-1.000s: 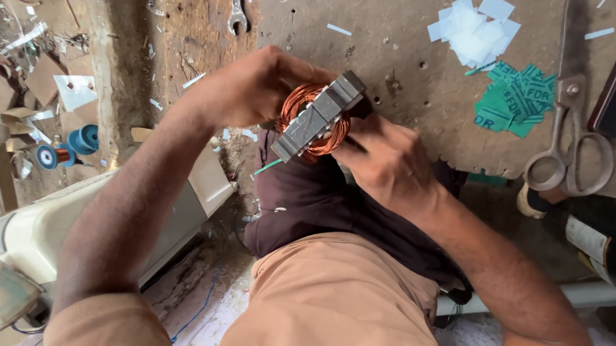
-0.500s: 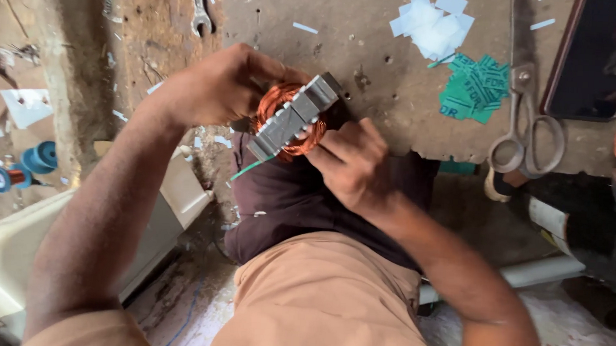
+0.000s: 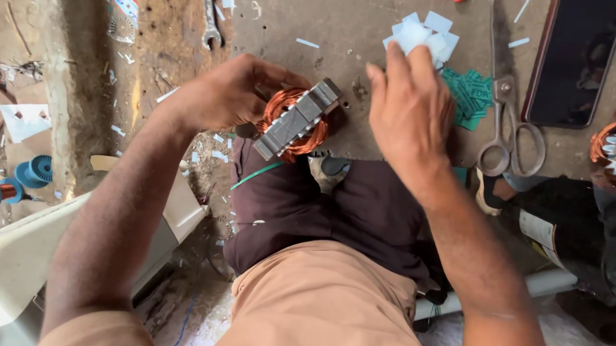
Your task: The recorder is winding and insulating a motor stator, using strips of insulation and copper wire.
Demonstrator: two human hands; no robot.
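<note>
Right hand (image 3: pixel 411 108) has left the motor stator (image 3: pixel 298 121), fingers loose over white paper slips (image 3: pixel 420 35); left hand (image 3: pixel 231 95) grips the stator; picking one slip calls for a pinch.

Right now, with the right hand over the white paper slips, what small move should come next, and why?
Probably pinch one slip from the white paper pile. The right hand has its fingertips on that pile and looks empty, while the left hand holds the motor core, wound with copper wire, at the bench edge, seemingly waiting.
</note>
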